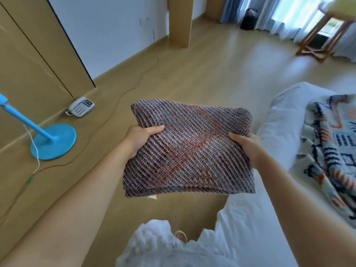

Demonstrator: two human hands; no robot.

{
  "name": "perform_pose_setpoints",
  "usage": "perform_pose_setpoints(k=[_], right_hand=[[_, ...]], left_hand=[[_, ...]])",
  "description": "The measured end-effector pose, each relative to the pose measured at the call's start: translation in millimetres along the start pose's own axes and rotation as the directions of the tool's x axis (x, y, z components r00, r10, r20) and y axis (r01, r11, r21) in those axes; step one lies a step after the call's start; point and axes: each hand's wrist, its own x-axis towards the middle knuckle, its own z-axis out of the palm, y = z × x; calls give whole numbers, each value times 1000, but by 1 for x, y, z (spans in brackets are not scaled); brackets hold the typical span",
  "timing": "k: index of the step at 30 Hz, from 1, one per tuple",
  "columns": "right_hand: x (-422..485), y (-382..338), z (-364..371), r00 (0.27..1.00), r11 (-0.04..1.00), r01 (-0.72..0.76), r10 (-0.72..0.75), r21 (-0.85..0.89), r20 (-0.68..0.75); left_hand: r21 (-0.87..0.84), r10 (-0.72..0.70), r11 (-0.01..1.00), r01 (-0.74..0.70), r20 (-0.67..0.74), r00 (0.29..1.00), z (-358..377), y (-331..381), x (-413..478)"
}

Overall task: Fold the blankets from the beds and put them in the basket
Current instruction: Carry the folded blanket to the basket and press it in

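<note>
Folded knit blanket [187, 149]: held above the floor [202, 74], your left hand [139, 140] and right hand [248, 148] each gripping a side edge. Patterned blanket [331, 149]: lying unfolded on the white bed [279, 120] at your right.

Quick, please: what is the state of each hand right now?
Left hand: closed, gripping the left edge of the folded knit blanket.
Right hand: closed, gripping the blanket's right edge.

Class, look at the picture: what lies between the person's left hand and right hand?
The folded striped knit blanket spans the whole stretch between the left hand and the right hand, each gripping one side edge, as the head view shows.
</note>
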Motion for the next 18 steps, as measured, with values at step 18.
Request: perform_pose_setpoints(k=[18], right_hand=[[229, -145, 12, 942, 989, -8, 58, 150, -331]], left_hand=[[201, -43, 979, -25, 329, 943, 88, 195, 322]])
